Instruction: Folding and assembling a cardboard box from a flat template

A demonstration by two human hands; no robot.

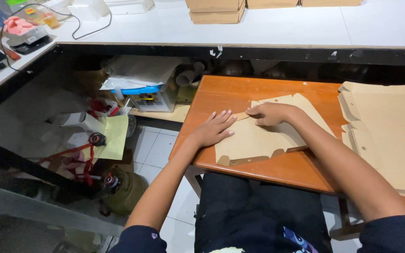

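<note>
View from above of a person seated at a small orange-brown wooden desk with a smooth, glossy top. One flat sheet of plain brown cardboard, die-cut with tabs and notches along its edges, lies near the middle of the desk, partly folded over on itself. Two bare hands rest on it. The left hand lies palm down on the sheet's left edge, fingers straight and spread, pressing flat and grasping nothing. The right hand sits just beside it, at the sheet's upper part, fingers curled down onto a fold; whether they pinch the cardboard or only press it cannot be told. Both sleeves are dark blue.

At the right end of the desk lies one stack of similar flat cardboard cut-outs, matte and tan, well apart from the hands; the number of sheets cannot be counted. Beyond the desk runs a long white counter carrying at least two brown closed boxes, stacked. To the left, on the white tiled floor, is a clutter of papers, one clear plastic tub and a yellow sheet.
</note>
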